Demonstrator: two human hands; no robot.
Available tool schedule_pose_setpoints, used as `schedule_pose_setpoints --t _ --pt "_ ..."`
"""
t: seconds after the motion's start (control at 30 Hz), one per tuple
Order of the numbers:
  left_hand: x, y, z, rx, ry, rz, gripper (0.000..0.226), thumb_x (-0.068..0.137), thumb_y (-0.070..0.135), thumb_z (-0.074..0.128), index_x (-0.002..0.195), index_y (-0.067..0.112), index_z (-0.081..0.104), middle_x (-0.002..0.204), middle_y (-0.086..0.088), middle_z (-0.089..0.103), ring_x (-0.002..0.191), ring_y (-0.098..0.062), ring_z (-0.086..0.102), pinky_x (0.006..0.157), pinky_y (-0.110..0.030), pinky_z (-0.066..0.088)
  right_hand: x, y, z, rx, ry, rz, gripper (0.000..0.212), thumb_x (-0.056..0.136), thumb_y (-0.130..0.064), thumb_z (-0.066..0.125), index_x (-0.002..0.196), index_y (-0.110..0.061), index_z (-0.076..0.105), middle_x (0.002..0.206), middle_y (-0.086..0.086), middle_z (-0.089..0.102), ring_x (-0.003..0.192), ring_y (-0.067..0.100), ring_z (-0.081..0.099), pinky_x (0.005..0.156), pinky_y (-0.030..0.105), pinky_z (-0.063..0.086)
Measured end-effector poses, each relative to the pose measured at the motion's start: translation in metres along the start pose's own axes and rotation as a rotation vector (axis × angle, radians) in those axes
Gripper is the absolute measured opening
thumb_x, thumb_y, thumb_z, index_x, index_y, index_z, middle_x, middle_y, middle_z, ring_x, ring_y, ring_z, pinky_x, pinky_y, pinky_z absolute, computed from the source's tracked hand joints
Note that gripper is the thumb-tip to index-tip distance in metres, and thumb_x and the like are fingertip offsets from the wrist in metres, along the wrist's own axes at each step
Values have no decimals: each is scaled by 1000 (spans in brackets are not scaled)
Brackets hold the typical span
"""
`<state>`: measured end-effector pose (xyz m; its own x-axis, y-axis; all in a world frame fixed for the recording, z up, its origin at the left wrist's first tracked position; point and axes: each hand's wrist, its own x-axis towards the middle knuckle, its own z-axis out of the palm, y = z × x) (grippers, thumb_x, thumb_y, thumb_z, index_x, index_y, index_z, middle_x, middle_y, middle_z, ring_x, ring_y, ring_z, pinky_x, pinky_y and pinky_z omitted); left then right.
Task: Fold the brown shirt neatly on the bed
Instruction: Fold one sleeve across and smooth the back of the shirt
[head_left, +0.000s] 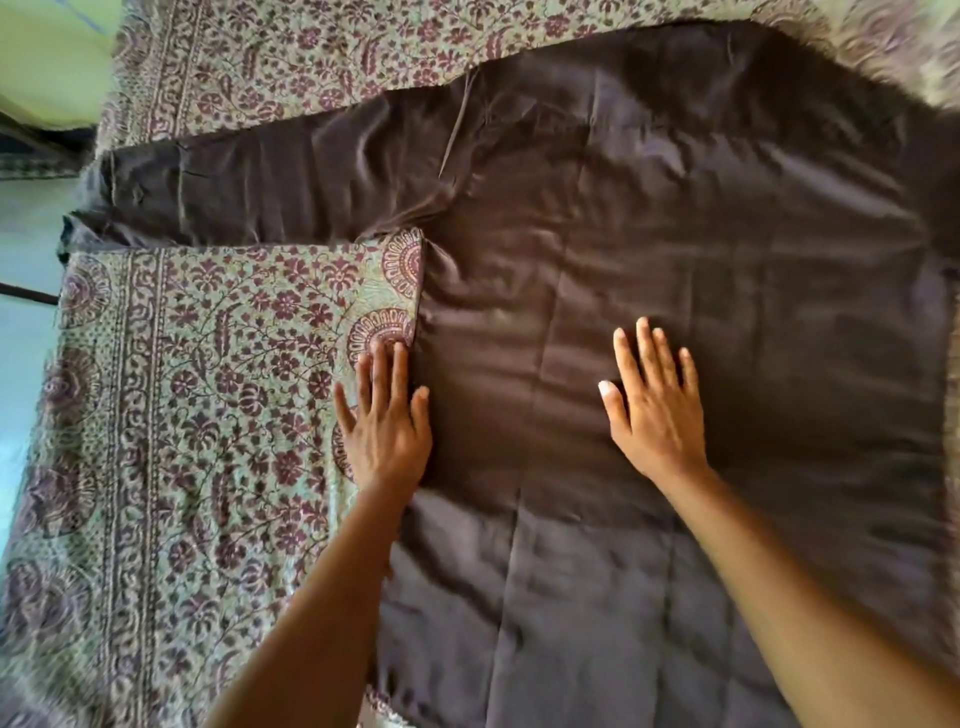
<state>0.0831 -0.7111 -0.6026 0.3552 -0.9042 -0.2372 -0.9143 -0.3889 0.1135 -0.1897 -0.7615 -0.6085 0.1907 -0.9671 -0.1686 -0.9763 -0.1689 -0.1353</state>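
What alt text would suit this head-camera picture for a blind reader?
A brown shirt lies spread on a floral bedspread, one sleeve stretched out left. The left hand rests flat at its side edge, the right hand flat on its middle.

Bed (171, 519) w/ green-and-maroon floral bedspread (249, 67), patterned border strip along left edge. A brown shirt (675, 234) is spread flat on it, covering centre & right side, lightly creased, reaching down to the near edge. One sleeve (270, 192) lies straight out to the bed's left edge, cuff right at the edge. Left hand (387, 426) flat, fingers straight, partly on bedspread, partly on shirt's side edge.
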Motion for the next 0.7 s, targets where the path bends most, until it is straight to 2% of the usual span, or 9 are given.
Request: schedule_pose_setpoints --t 0.07,0.13,0.2,0.27,0.47,0.7 --pt "-11 8 -5 -8 16 -14 65 89 50 2 150 25 5 159 1 1 146 -19 4 116 -49 -2 -12 3 -2 14 2 45 60 92 -42 26 144 -13 29 151 15 26 138 31 28 111 47 18" --pt "-22 33 -6 -4 12 117 61 93 47 11 149 23 13 158 -4 9 145 -21 11 115 -47 -1 -25 8 -1 24 3 79 60 92 -42 27 143 -11 30 150 16 28 137 32 31 111 47 20" --pt "-35 59 1 0 -16 294 57 94 45 22 147 24 25 155 -6 22 143 -24 22 114 -47 6 -39 16 -1 29 -3 117 61 92 -43 26 143 -10 30 150 16 28 137 32 31 111 48 22" --pt "-47 70 11 11 -46 359 56 93 46 25 145 25 30 153 -6 28 141 -26 28 113 -49 15 -58 30 0 39 -10 171 63 92 -45 25 144 -9 27 151 17 27 137 34 29 111 49 22" --pt "-96 23 23 5 -46 163 64 93 50 19 148 17 20 156 -6 19 144 -23 19 115 -44 9 -142 68 7 39 -13 390 66 92 -46 25 144 -6 26 149 28 21 136 48 21 110 55 17" --pt "-189 -31 31 6 -119 72 73 93 52 20 147 3 17 153 -19 22 142 -30 23 117 -42 7 -245 49 18 92 -70 655 69 91 -46 25 144 -1 21 147 34 18 135 49 20 108 61 15"
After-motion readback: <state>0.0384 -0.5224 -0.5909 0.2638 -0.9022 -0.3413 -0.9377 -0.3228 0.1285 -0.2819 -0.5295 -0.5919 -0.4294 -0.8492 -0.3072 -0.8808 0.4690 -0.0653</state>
